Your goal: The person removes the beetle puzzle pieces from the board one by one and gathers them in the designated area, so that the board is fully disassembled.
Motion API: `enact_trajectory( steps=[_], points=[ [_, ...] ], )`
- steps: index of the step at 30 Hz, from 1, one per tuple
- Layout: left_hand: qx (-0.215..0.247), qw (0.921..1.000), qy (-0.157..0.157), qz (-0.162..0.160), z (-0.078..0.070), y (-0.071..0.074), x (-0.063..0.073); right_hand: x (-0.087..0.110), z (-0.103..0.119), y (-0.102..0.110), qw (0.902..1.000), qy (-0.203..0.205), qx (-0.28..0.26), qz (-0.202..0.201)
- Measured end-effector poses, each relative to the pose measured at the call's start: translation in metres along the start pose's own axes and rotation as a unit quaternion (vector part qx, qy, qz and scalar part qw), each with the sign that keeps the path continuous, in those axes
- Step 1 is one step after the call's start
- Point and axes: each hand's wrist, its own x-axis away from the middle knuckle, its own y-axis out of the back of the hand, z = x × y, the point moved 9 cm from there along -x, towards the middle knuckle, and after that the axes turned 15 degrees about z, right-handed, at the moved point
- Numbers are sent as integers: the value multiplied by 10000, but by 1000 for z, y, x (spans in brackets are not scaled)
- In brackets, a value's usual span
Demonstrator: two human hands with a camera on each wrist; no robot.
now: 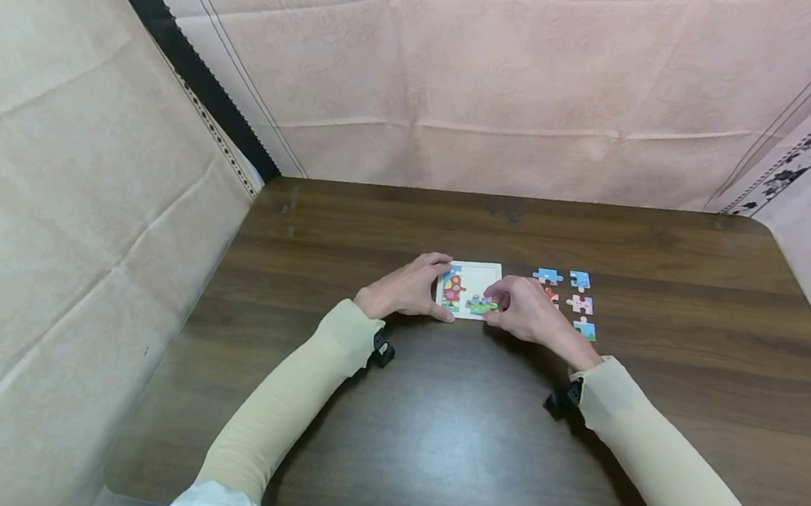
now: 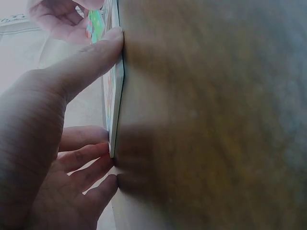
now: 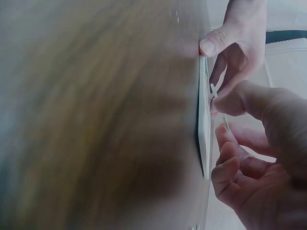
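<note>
A small white puzzle board (image 1: pixel 479 276) lies flat on the table. Joined pieces with a red picture (image 1: pixel 453 289) fill its left side. My left hand (image 1: pixel 413 287) holds the board at its left end, with the thumb on the near edge and the fingers at the far side. Over the board's lower right part, my right hand (image 1: pixel 527 309) pinches a green puzzle piece (image 1: pixel 478 304) between thumb and fingers. That piece stands tilted above the board in the right wrist view, its thin edge (image 3: pixel 214 90) showing. The fingers partly cover it.
Right of the board lie several loose pieces: a blue one (image 1: pixel 547 275), another blue one (image 1: pixel 580 280), a pink one (image 1: pixel 581 304) and a blue-green one (image 1: pixel 585 330). A red piece (image 1: pixel 552 294) is partly behind my right hand. The brown table (image 1: pixel 431 437) meets cloth-covered walls (image 1: pixel 527 84).
</note>
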Motion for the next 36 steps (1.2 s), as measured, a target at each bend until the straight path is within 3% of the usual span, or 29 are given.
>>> enact_trajectory(
  steps=[14, 36],
  points=[
    [-55, 10000, 15, -19, 0, 0, 1, 27, -17, 13, 9991, 70, 30, -407],
    [-13, 10000, -3, -9, -1, 0, 1, 69, -52, 23, 9983, -375, 145, -429]
  ],
)
